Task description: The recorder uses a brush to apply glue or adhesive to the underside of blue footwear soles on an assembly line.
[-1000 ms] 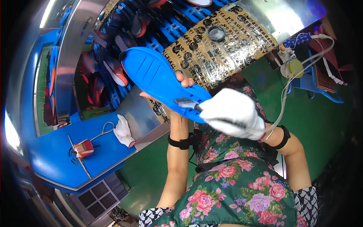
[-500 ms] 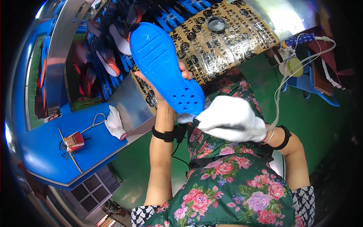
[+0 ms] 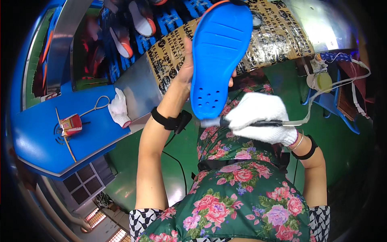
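Observation:
A blue shoe insole (image 3: 219, 52), with slanted grooves across its wide part and several small round holes near the narrow end, is held up in front of me. My bare left hand (image 3: 186, 66) grips it from behind; the thumb shows along its left edge and fingertips at the right. An orange rim runs along its far end. My right hand (image 3: 260, 115), in a white knitted glove, is closed around the dark handle of a brush (image 3: 211, 122). Its pale bristles lie at the near, narrow end of the insole. A clear tube (image 3: 308, 109) runs from the handle.
Beyond the insole is a surface wrapped in printed brown tape (image 3: 278, 36). Orange-and-white shoe parts (image 3: 120, 42) sit on a blue rack at far left. The blue table (image 3: 36, 141) at left carries a spare white glove (image 3: 119, 107) and a small red box (image 3: 71, 124).
The insole has shifted right and stands more upright. My left forearm has swung right with it. The brush has moved slightly right, staying by the near end.

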A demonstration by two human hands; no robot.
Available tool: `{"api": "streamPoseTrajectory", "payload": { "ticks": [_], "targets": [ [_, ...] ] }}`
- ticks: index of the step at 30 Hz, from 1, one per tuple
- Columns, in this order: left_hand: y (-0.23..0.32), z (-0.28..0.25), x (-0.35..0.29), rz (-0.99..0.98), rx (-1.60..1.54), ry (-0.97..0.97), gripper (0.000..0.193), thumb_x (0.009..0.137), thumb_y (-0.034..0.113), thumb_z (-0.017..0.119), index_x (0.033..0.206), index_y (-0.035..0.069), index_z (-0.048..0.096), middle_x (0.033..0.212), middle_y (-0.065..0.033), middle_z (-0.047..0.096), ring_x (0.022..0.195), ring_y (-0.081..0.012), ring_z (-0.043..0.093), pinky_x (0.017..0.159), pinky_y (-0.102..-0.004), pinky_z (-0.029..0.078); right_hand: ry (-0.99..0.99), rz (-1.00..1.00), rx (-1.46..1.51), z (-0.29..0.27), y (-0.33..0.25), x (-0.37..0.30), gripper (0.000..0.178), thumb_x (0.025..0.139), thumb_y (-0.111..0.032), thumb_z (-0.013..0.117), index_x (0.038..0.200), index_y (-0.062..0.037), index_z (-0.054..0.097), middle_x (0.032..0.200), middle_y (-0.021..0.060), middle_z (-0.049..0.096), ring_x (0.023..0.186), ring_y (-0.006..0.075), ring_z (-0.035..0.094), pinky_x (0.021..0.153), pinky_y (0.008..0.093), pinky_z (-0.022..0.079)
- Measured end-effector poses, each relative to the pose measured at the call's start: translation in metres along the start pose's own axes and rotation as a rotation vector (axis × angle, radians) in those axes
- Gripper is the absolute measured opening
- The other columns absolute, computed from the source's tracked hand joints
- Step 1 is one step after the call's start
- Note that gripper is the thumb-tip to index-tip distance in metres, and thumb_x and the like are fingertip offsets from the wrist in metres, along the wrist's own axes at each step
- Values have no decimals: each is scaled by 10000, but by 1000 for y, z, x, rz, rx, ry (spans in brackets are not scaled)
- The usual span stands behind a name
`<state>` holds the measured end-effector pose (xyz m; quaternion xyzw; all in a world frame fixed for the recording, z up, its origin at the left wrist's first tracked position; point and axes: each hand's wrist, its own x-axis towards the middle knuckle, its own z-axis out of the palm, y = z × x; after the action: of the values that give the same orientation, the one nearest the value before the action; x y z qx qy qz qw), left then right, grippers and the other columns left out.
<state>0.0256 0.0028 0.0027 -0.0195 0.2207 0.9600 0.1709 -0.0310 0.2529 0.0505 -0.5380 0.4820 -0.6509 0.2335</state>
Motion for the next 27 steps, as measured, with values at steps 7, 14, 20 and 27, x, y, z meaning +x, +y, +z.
{"api": "streamPoseTrajectory", "payload": {
  "ticks": [7, 14, 20, 27],
  "targets": [
    [5, 7, 5, -164, 220, 173, 1115, 811, 894, 391, 1511, 25, 411, 1241, -282, 642, 995, -406, 712, 793, -576, 626, -160, -176, -227, 4, 13, 3, 233, 786, -30, 796, 1010, -84, 767, 1006, 83, 759, 823, 246, 703, 734, 355, 555],
    [7, -11, 12, -167, 265, 285, 1150, 809, 940, 266, 1478, 21, 437, 1119, -273, 670, 877, -405, 708, 790, -512, 612, -69, 188, -46, -15, 13, 9, 123, 801, -39, 802, 920, -56, 774, 948, 93, 764, 873, 225, 735, 770, 347, 585],
    [-3, -61, 5, 415, 28, 190, 897, 977, 753, 312, 1481, 23, 445, 1299, -241, 621, 1134, -407, 646, 986, -553, 531, 694, 527, 636, -14, 21, -3, 208, 860, -2, 720, 1063, 46, 731, 940, 129, 745, 730, 137, 653, 678, 264, 529],
    [-28, -8, -34, 763, -403, 488, 695, 1026, 540, 371, 1552, 85, 370, 1632, -167, 329, 1530, -390, 223, 1254, -619, 12, 798, 517, 863, -5, 50, -4, 219, 897, -36, 702, 1102, 41, 704, 954, 133, 719, 778, 158, 628, 699, 265, 507]
  ]
}}
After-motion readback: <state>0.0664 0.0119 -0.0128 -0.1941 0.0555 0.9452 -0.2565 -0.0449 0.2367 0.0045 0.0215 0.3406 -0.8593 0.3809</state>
